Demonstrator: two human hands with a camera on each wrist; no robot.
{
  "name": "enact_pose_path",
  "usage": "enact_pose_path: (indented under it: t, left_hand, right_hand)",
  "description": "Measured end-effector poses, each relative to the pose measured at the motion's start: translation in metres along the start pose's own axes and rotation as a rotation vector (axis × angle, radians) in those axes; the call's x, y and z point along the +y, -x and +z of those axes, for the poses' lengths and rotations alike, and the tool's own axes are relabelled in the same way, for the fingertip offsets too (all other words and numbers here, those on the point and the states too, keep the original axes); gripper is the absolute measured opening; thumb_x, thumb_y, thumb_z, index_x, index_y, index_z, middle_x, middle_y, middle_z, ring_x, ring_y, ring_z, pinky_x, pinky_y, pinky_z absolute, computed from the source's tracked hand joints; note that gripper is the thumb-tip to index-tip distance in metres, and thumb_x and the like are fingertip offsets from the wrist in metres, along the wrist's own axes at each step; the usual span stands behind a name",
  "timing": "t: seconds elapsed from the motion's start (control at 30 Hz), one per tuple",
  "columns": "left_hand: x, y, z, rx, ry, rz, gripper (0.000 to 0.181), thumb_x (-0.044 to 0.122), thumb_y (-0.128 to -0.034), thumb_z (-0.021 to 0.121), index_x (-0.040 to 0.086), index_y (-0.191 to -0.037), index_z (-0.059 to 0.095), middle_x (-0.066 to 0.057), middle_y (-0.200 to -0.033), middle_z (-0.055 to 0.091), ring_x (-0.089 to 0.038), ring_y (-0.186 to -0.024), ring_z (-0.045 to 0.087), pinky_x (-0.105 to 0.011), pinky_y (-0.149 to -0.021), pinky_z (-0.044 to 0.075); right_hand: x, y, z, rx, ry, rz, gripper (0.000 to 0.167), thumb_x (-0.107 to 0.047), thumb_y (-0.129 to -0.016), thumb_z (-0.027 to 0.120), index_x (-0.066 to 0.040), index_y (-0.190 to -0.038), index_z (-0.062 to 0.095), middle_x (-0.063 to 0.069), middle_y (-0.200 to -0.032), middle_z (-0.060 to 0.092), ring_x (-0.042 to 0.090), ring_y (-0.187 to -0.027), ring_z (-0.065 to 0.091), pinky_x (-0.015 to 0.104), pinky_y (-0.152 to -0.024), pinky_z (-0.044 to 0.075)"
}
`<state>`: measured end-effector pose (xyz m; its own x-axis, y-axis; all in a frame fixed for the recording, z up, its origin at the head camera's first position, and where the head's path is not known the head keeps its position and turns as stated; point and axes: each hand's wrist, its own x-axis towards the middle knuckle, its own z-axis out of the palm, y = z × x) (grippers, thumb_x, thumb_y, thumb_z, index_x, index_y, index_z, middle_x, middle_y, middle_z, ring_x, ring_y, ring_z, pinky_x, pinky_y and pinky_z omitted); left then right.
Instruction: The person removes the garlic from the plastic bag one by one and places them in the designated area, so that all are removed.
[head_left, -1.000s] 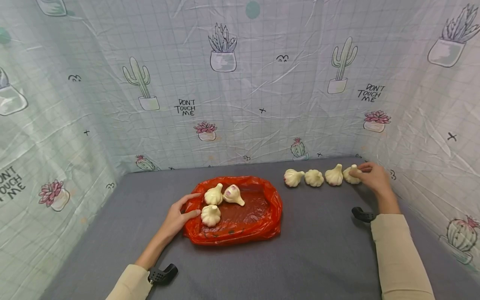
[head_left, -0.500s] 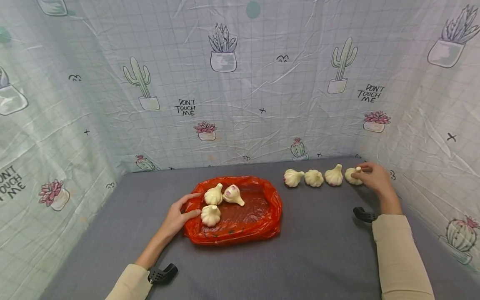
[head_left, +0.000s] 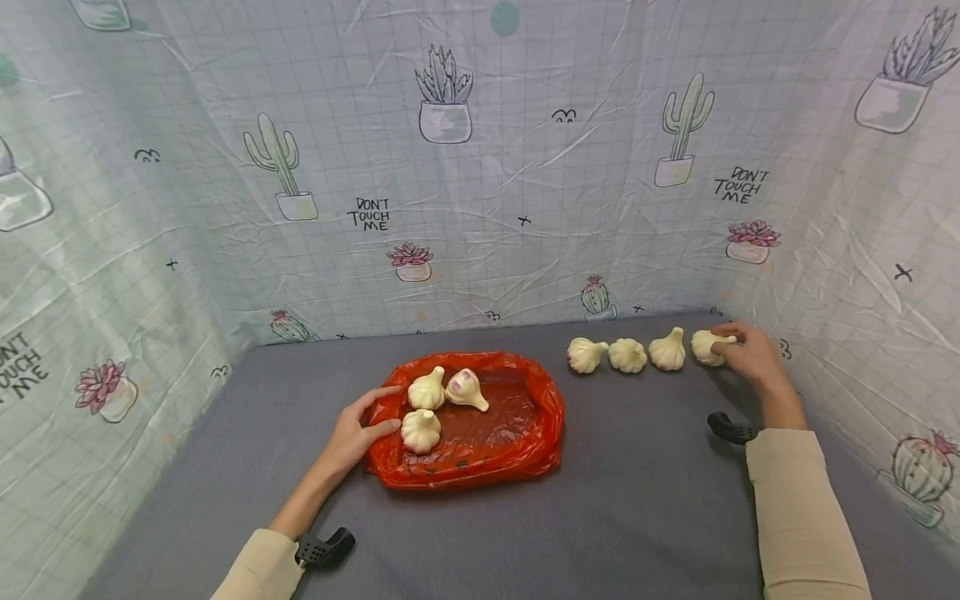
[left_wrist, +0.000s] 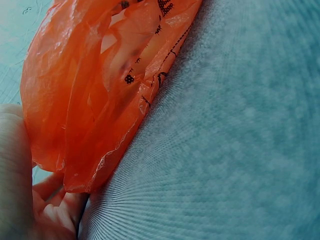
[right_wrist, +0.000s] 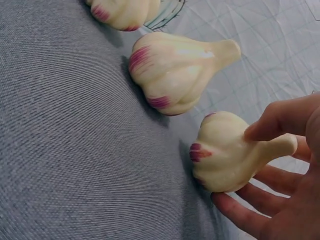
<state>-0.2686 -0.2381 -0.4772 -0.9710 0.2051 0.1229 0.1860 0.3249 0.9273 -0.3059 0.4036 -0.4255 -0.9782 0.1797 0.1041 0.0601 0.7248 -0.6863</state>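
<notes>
1. As the right hand (head_left: 753, 354) curls thumb and fingers round the rightmost garlic bulb (head_left: 707, 348), that bulb's neck points in toward the palm; whether its base touches the table (head_left: 630, 492), I can't tell.
2. Just left of it, look, 3 more line up near the back edge: an upright bulb (head_left: 667, 350) with its neck up, then a middle bulb (head_left: 627, 356), then an end bulb (head_left: 587, 355) whose neck points right.
3. Over to the left hand (head_left: 360, 429): thumb and forefinger spread wide, touching the left side of the red plastic bag (head_left: 551, 421).
4. Inside that bag, 3 bulbs, all toward the left: a back bulb (head_left: 427, 388), a purple-streaked bulb (head_left: 467, 389) right beside it, and a front bulb (head_left: 421, 432).
5. Behind it all, a cactus-print curtain (head_left: 487, 192)!
</notes>
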Motion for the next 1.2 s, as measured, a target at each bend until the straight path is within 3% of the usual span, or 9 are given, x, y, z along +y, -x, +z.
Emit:
enact_pose_path:
  t: [0.1,0.27,0.33,0.53,0.73,1.2]
  left_hand:
    - [0.0004,0.0004,-0.0003,-0.001,0.001,0.001,0.051,0.014,-0.0954,0.072,0.015,-0.145,0.059,-0.018,-0.146,0.058,-0.025,-0.117,0.064,-0.023,-0.088,0.056]
    - [0.0005,0.0003,-0.0006,-0.003,-0.001,0.001,0.051,0.015,-0.0954,0.073,0.016,-0.144,0.059,-0.018,-0.145,0.059,-0.022,-0.116,0.065,-0.024,-0.088,0.056]
    - [0.0005,0.0003,-0.0008,-0.004,-0.002,0.003,0.051,0.015,-0.0953,0.073,0.016,-0.144,0.059,-0.018,-0.145,0.059,-0.022,-0.115,0.065,-0.024,-0.088,0.056]
    - [0.0006,0.0002,-0.0008,-0.002,0.0,0.001,0.051,0.015,-0.0951,0.073,0.016,-0.144,0.06,-0.019,-0.144,0.059,-0.019,-0.113,0.065,-0.024,-0.088,0.056]
    - [0.0008,0.0002,-0.0006,0.002,-0.003,-0.001,0.051,0.015,-0.0946,0.074,0.016,-0.144,0.06,-0.019,-0.144,0.06,-0.017,-0.112,0.065,-0.024,-0.087,0.056]
    - [0.0022,0.0016,-0.0008,0.002,-0.014,0.008,0.051,0.015,-0.0951,0.073,0.016,-0.144,0.06,-0.018,-0.145,0.059,-0.02,-0.115,0.064,-0.023,-0.088,0.055]
  right_hand:
    - [-0.0001,-0.0015,-0.0016,-0.008,-0.025,0.011,0.05,-0.018,-0.097,0.052,0.008,-0.14,0.054,0.042,-0.145,0.045,0.05,-0.119,0.05,0.042,-0.081,0.045]
    - [0.0014,-0.0036,-0.0026,0.002,-0.063,0.028,0.049,-0.016,-0.096,0.054,0.009,-0.139,0.055,0.041,-0.137,0.053,0.02,-0.09,0.059,0.024,-0.068,0.047]
    - [0.0018,-0.0031,-0.0025,-0.004,-0.063,0.027,0.049,-0.018,-0.098,0.056,0.009,-0.139,0.054,0.042,-0.137,0.053,0.014,-0.088,0.058,0.022,-0.067,0.048]
    - [0.0008,-0.0002,-0.0016,-0.041,-0.079,0.015,0.057,-0.03,-0.103,0.061,0.01,-0.142,0.05,0.044,-0.139,0.051,0.014,-0.094,0.064,0.022,-0.069,0.054]
    - [0.0006,-0.0004,-0.0023,-0.049,-0.1,0.004,0.055,-0.028,-0.105,0.058,0.011,-0.142,0.047,0.045,-0.138,0.05,-0.003,-0.082,0.056,0.023,-0.069,0.057]
    - [0.0056,0.0,-0.0034,-0.035,-0.043,0.011,0.056,-0.027,-0.102,0.061,0.011,-0.141,0.049,0.044,-0.136,0.051,0.017,-0.089,0.06,0.025,-0.066,0.051]
